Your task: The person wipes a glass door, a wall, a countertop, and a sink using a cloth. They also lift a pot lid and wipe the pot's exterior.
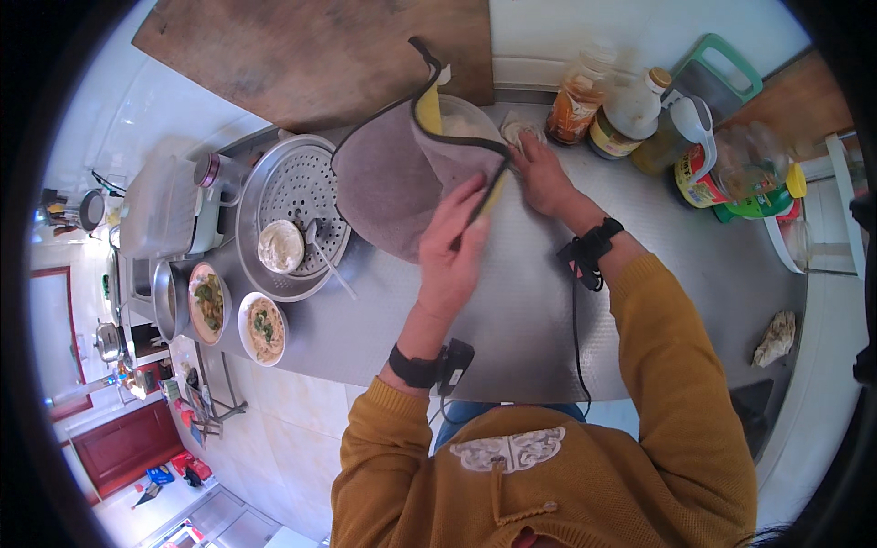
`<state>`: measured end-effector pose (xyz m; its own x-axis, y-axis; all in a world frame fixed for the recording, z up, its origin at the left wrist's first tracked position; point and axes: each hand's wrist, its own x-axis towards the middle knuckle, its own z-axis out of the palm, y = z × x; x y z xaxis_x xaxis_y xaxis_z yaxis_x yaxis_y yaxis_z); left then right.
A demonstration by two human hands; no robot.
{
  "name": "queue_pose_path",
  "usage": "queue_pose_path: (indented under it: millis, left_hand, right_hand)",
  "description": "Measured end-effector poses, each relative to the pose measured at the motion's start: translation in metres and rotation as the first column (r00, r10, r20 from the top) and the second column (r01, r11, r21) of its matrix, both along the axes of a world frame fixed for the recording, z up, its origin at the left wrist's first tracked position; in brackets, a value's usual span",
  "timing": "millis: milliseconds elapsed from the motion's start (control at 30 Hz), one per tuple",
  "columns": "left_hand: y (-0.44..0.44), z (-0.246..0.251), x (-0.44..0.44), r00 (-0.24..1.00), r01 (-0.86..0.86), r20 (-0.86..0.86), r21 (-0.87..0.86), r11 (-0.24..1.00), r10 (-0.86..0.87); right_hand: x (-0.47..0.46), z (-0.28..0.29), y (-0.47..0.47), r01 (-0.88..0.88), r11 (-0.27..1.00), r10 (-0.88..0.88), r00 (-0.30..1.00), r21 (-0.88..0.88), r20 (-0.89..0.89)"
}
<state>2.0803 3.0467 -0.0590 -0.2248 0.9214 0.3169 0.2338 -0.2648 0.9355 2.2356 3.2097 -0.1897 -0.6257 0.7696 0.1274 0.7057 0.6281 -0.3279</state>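
Gripped at its edge by my left hand (455, 250) is a thick grey cloth (390, 171) with a black border and yellow underside. It drapes over part of a round, translucent container (473, 120), whose contents are mostly hidden. My right hand (541, 171) rests on a crumpled pale rag (519, 130) beside that container, fingers against it. To the left of the grey cloth, a perforated steamer tray (301, 181) sits in a wide metal basin (248, 253). On the tray are a round, white, floury-looking item (281, 246) and a metal spoon (320, 248).
A bowl of noodles (266, 329), a plate of vegetables (208, 303) and a metal bowl (169, 300) line the counter's left edge. Bottles and jars (623, 116) stand along the back right. Another rag (774, 338) lies far right; a wooden board (329, 55) leans behind.
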Motion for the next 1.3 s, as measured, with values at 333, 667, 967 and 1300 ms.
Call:
queue_pose_path:
  millis: [333,667,967,1300]
  left_hand:
    - [0.01,-0.013,0.024,0.625,0.19,-0.763,-0.053,0.98,-0.163]
    - [-0.045,-0.025,0.015,0.712,0.274,-0.637,-0.135,0.952,-0.295]
    - [-0.118,-0.059,0.019,0.711,0.25,-0.575,-0.333,0.909,-0.406]
    - [-0.138,-0.079,0.019,0.67,0.118,-0.652,-0.377,0.919,-0.354]
  right_hand:
    - [0.06,0.021,-0.053,-0.026,0.989,0.025,1.0,-0.148,-0.004]
    - [0.115,0.027,-0.09,0.067,0.989,-0.052,0.992,-0.135,0.113]
    - [0.082,0.017,-0.059,0.014,1.0,-0.015,0.999,-0.006,-0.04]
    - [0.11,0.014,-0.054,0.191,0.98,-0.193,0.98,0.052,0.05]
